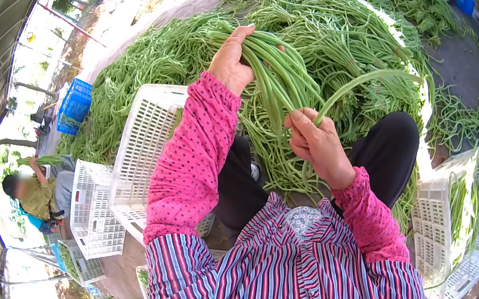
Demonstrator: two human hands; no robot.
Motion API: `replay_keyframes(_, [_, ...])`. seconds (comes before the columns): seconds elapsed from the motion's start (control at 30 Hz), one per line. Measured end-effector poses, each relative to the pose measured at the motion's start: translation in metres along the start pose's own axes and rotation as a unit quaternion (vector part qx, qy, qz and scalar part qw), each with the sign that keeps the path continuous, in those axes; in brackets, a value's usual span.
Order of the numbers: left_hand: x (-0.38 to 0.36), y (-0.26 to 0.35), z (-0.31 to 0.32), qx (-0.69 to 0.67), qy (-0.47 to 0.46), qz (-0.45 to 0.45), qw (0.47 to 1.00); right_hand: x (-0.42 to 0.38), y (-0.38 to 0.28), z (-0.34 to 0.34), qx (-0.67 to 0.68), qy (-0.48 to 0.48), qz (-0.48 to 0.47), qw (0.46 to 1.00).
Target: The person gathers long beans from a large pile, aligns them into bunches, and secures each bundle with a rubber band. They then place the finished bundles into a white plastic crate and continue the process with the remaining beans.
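Observation:
My left hand [233, 61] is wrapped round a thick bunch of long green yardlong beans [274, 69], its thumb lying across the top. The bunch hangs down and to the right from that grip. My right hand [319, 142] pinches a long bean [351, 85] between thumb and fingers near the lower part of the bunch; this bean arcs up and to the right. Both hands are above a large heap of the same beans [161, 54] spread over the ground in front of my knees.
A white plastic crate [147, 137] leans at my left, with another white crate [98, 209] beside it. On my right stands a white crate [433, 217] with beans. A blue crate [76, 101] lies farther left, near another person [40, 190] holding beans.

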State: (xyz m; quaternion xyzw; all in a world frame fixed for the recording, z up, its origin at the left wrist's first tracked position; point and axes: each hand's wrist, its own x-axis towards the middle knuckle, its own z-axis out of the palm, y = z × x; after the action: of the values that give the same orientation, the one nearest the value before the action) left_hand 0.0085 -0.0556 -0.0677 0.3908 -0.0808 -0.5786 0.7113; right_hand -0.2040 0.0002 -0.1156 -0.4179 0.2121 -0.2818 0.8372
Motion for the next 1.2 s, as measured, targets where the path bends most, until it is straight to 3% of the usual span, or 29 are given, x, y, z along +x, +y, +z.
replay_keyframes(0.27, [0.005, -0.007, 0.000, -0.012, 0.002, -0.006, 1.000, -0.027, 0.001, -0.008, 0.026, 0.013, 0.018, 0.999])
replay_keyframes(0.4, [0.009, 0.033, -0.006, -0.049, 0.128, 0.137, 0.981, -0.066, 0.004, -0.019, -0.014, 0.020, 0.061, 0.998])
replay_keyframes(0.47, [0.003, 0.062, -0.016, -0.013, 0.112, 0.161, 0.980, -0.087, -0.004, -0.034, -0.022, 0.056, 0.052, 0.997])
replay_keyframes(0.5, [0.002, 0.074, -0.023, -0.011, 0.116, 0.163, 0.980, -0.092, -0.017, -0.043, -0.031, 0.086, 0.021, 0.996])
replay_keyframes(0.57, [0.004, 0.094, -0.031, 0.049, 0.010, 0.156, 0.987, -0.098, -0.056, -0.061, -0.049, 0.135, -0.053, 0.988])
replay_keyframes(0.67, [0.004, 0.104, -0.026, 0.121, -0.052, 0.183, 0.974, -0.110, -0.125, -0.088, -0.109, 0.215, -0.188, 0.952])
replay_keyframes(0.7, [0.009, 0.108, -0.029, 0.144, -0.090, 0.196, 0.966, -0.116, -0.152, -0.106, -0.108, 0.212, -0.210, 0.948])
replay_keyframes(0.73, [0.008, 0.110, -0.027, 0.142, -0.090, 0.196, 0.966, -0.133, -0.196, -0.141, -0.080, 0.087, -0.162, 0.980])
replay_keyframes(0.77, [0.005, 0.113, -0.021, 0.168, -0.074, 0.224, 0.957, -0.150, -0.244, -0.188, -0.116, 0.023, -0.194, 0.974])
replay_keyframes(0.83, [0.003, 0.124, -0.017, 0.210, -0.053, 0.242, 0.946, -0.167, -0.285, -0.190, -0.151, -0.041, -0.224, 0.962])
replay_keyframes(0.87, [-0.002, 0.123, -0.014, 0.210, -0.054, 0.241, 0.946, -0.171, -0.279, -0.150, -0.339, 0.206, -0.305, 0.866])
replay_keyframes(0.9, [-0.010, 0.124, -0.007, 0.214, -0.066, 0.240, 0.944, -0.177, -0.287, -0.138, -0.421, 0.356, -0.337, 0.763])
replay_keyframes(0.93, [-0.014, 0.124, -0.004, 0.218, -0.079, 0.239, 0.943, -0.184, -0.295, -0.126, -0.472, 0.511, -0.324, 0.642])
replay_keyframes(0.97, [-0.011, 0.128, -0.007, 0.225, -0.088, 0.240, 0.940, -0.197, -0.299, -0.127, -0.571, 0.570, -0.255, 0.533])
replay_keyframes(1.0, [-0.012, 0.130, -0.008, 0.223, -0.089, 0.241, 0.940, -0.210, -0.303, -0.143, -0.572, 0.570, -0.256, 0.532])
replay_keyframes(1.1, [-0.012, 0.132, -0.010, 0.156, -0.157, 0.202, 0.954, -0.265, -0.327, -0.254, -0.640, 0.599, -0.239, 0.418])
replay_keyframes(1.2, [-0.023, 0.122, -0.005, 0.175, -0.161, 0.220, 0.946, -0.348, -0.306, -0.446, -0.743, 0.543, -0.107, 0.377])
